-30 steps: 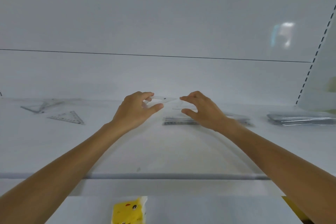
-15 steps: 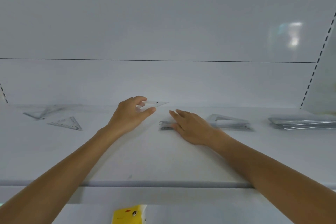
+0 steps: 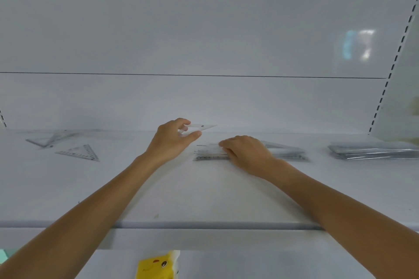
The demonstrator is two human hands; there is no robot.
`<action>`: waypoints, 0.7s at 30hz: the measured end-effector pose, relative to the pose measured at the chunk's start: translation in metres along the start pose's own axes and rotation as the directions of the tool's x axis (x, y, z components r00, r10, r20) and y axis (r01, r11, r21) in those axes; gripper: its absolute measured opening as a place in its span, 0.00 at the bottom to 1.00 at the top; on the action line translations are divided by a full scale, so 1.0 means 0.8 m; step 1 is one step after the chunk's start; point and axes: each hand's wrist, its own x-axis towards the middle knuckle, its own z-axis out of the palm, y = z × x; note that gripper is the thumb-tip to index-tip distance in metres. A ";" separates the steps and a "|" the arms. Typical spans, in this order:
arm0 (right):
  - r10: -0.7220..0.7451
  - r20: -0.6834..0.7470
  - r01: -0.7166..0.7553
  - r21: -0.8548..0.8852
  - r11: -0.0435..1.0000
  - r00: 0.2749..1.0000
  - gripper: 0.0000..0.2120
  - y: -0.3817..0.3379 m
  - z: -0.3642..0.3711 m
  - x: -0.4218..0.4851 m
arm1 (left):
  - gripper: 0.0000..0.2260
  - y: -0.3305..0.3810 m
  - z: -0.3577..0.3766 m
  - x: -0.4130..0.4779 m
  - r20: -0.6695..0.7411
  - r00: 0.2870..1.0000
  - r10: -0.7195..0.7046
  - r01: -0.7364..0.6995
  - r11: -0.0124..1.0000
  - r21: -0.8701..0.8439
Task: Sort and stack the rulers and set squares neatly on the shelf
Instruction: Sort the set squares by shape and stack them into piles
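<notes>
- The white shelf (image 3: 204, 199) is reached over by both arms.
- A stack of set squares (image 3: 210, 154) is placed in the middle; the right hand (image 3: 247, 152) is laid on it, fingers almost straight.
- One clear set square (image 3: 201, 127) is pinched between thumb and fingers of the left hand (image 3: 172, 142), above the shelf, just left of the stack.
- A loose set square (image 3: 78, 153) is seen at far left.

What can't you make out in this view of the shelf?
Head view:
Middle stack: right hand covers its centre; count unclear, grip or press unclear.
Clear piece in left hand: fingers hide part; ruler or set square, cannot tell.
Far-left pieces: blurred.
Right stack: cut by the right edge.
Yellow pack: cut by the bottom edge.
</notes>
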 end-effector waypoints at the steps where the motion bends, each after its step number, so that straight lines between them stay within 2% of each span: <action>1: 0.015 -0.032 -0.015 0.007 1.000 0.999 0.12 0.001 -0.002 -0.001 | 0.20 0.002 0.001 0.000 -0.006 1.000 0.006 -0.006 1.000 0.001; 4: 0.076 -0.185 -0.067 0.055 0.996 0.980 0.10 0.013 -0.019 -0.005 | 0.19 0.008 0.006 0.001 -0.021 1.000 0.021 -0.021 1.000 -0.010; 7: 0.178 -0.336 -0.144 0.124 0.982 0.925 0.10 0.040 -0.039 -0.013 | 0.19 0.012 0.012 0.002 -0.003 0.999 0.034 -0.034 0.999 -0.017; 11: 0.263 -0.380 -0.235 0.119 0.965 0.887 0.09 0.079 -0.049 -0.035 | 0.19 0.016 0.022 0.003 0.059 0.997 0.048 -0.048 0.999 -0.009; 14: 0.273 -0.311 -0.245 0.126 0.961 0.911 0.09 0.101 -0.043 -0.057 | 0.20 0.020 0.028 0.005 0.090 0.994 0.058 -0.056 0.998 -0.016; 18: 0.226 -0.066 -0.218 0.110 0.970 0.972 0.09 0.113 -0.023 -0.079 | 0.20 0.026 0.039 0.005 0.109 0.991 0.072 -0.071 0.997 -0.011; 21: 0.237 -0.029 -0.231 0.139 0.963 0.971 0.10 0.112 -0.020 -0.081 | 0.20 0.029 0.048 0.006 0.131 0.988 0.076 -0.076 0.997 -0.009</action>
